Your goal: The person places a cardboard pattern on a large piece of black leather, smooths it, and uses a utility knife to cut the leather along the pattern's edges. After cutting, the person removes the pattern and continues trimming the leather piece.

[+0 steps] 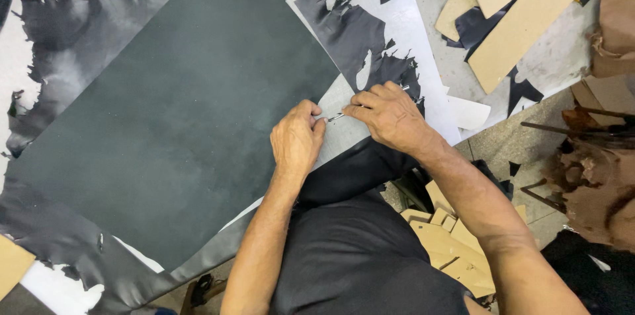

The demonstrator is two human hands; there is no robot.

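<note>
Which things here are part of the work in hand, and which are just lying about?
In use:
- left hand and right hand, pinching a thin metal tool
- large dark sheet beside them

Lying about:
- tan board templates at top right
- ragged black offcuts
- cardboard pieces below the table edge

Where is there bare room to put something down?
The big dark leather sheet is bare left of both hands. A white strip lies open above the right hand. The top right corner is crowded with cardboard patterns.
</note>
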